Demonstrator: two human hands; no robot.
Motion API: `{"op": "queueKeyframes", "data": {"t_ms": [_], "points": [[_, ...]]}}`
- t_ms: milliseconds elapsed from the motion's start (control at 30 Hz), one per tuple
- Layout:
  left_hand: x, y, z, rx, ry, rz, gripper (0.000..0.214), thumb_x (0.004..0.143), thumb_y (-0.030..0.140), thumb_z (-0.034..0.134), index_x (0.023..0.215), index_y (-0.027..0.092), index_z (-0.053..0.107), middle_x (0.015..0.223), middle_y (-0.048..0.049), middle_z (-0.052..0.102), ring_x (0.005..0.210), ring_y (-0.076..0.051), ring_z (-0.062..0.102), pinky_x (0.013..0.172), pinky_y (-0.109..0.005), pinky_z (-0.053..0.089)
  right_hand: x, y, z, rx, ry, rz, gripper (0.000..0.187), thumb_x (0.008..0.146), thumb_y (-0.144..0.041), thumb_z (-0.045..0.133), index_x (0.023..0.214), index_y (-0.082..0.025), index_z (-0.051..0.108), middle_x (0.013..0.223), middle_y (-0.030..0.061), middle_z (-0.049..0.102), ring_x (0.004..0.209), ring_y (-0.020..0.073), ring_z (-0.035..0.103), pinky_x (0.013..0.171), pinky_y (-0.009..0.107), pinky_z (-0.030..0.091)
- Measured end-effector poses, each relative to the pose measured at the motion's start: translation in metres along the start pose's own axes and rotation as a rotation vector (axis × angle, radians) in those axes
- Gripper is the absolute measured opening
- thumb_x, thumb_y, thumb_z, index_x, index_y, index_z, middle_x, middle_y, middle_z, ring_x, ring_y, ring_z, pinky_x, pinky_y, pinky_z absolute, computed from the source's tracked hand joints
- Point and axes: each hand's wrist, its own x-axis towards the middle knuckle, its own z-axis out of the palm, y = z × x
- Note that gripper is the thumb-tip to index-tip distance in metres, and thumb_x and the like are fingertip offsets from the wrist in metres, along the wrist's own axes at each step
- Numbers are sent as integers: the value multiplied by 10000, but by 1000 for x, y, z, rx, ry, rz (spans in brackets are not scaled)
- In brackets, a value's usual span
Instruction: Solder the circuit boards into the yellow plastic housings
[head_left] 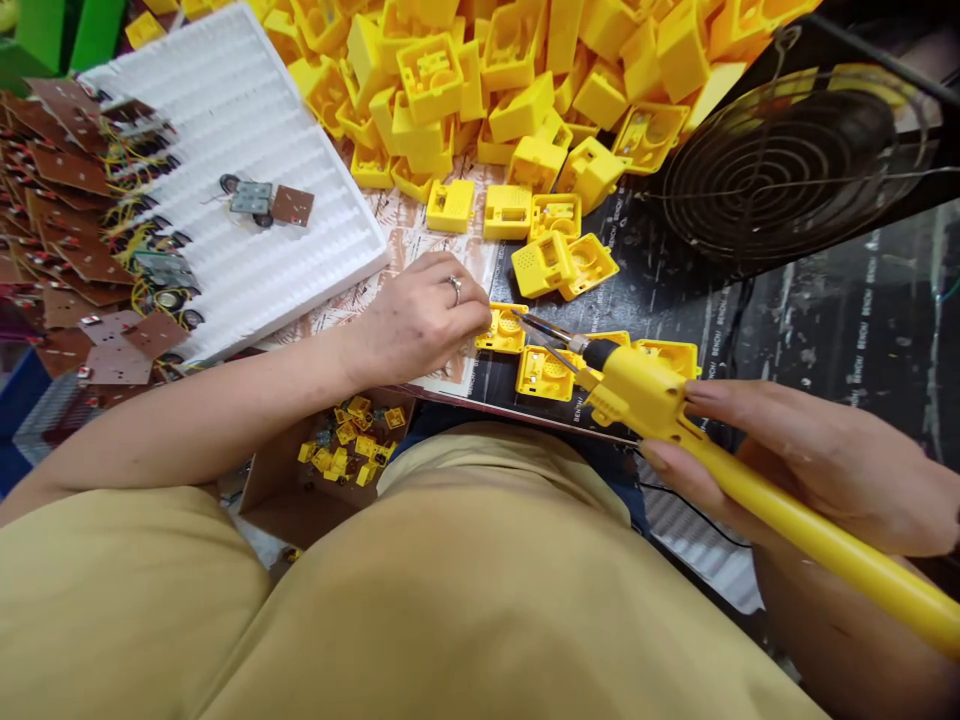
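Left grip [442, 310]: fingertips at the left edge of a small yellow housing [501, 330]; whether they pinch it or merely press it, I cannot tell. A light hold could let a push from the tool turn it.
Right grip [840, 460]: closed around a yellow-handled tool [645, 390], thumb and forefinger towards its front. With the hand well behind the tip, a small wrist shift could swing that tip wide.
Tool tip [529, 320]: at the housing's right side, contact unclear. If it is hot, as its soldering-iron look suggests, a slip leftward could burn the nearby fingers or melt the plastic.
Housing position: open side up on the bench [795, 320], near its front edge; a hard shove towards the body could tip it off.
Neighbouring housing [546, 372]: just beside, close under the tool's front; lowering the tool might scorch or knock it.
Leaning housing [538, 265]: tilted against another; a bump could topple it towards the working spot.
Yellow pile [450, 80]: loosely heaped behind; disturbing its lower pieces could start a slide.
Carton [300, 500]: below the bench edge, holding more yellow parts; a fallen housing could get mixed in.
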Motion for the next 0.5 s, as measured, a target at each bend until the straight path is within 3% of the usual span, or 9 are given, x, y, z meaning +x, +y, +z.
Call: {"op": "queueKeyframes", "data": {"t_ms": [100,200,333,500], "points": [[-4,-2,8,71,109,105,209,1028,198,535,909,158,702,1008,-94,764,957,-218,676,880,-390,564,9,-3,1,57,12,-113,319,1017,-386,656,1312,-266,640,973,25,776,834,171,758,821,267,620],[-7,-2,12,54,158,99,153,1011,164,553,924,138,675,1053,-115,746,974,-219,676,860,-371,572,17,-6,-1,178,-54,-181,399,970,-222,712,1353,-251,606,961,12,768,864,153,757,835,241,621],[-8,-1,10,-39,135,61,133,1002,162,557,949,129,674,1037,-120,742,936,-218,683,837,-359,573,27,-9,-3,228,-86,-249,303,917,-143,758,1177,-227,629,890,-2,745,837,138,742,813,235,631],[-6,-2,11,-39,115,60,143,998,169,549,946,134,678,1029,-114,740,927,-216,684,820,-351,557,36,-12,-3,166,-67,-335,334,786,-82,869,998,-192,634,862,-6,732,772,105,705,780,213,627]]}}
